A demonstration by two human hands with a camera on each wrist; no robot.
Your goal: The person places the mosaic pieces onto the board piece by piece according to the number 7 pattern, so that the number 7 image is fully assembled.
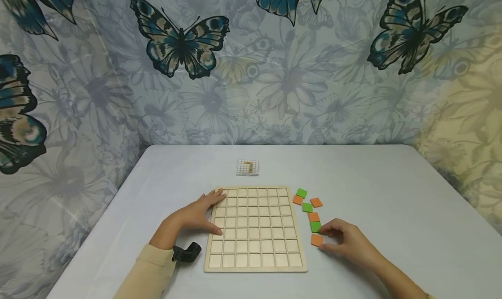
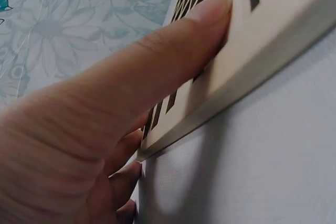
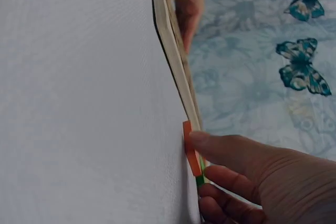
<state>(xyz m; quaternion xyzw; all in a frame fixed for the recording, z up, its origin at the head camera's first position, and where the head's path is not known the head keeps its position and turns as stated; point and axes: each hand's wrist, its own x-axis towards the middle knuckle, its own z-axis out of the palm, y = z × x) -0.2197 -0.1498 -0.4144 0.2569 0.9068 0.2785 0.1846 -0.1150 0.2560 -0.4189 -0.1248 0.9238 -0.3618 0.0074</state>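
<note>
A pale wooden grid board (image 1: pixel 254 272) lies flat on the table. My left hand (image 1: pixel 198 214) rests on its left edge, fingers spread, with the thumb (image 2: pixel 210 17) pressing on the frame. To the right of the board, my right hand (image 1: pixel 351 242) pinches the nearest orange square tile (image 1: pixel 317 240) between thumb and forefinger at its right side. In the right wrist view the thumb (image 3: pixel 226 148) touches this tile (image 3: pixel 190 148). Just beyond it, close to the forefinger, lies a green tile (image 1: pixel 315 227). The grid's squares hold no tiles.
More orange and green tiles (image 1: pixel 307 207) lie loosely in a line along the board's right side. A small card (image 1: pixel 247 168) printed with a grid and coloured squares lies behind the board. Butterfly-patterned cloth (image 1: pixel 274 94) hangs beyond the white table (image 1: pixel 372 181).
</note>
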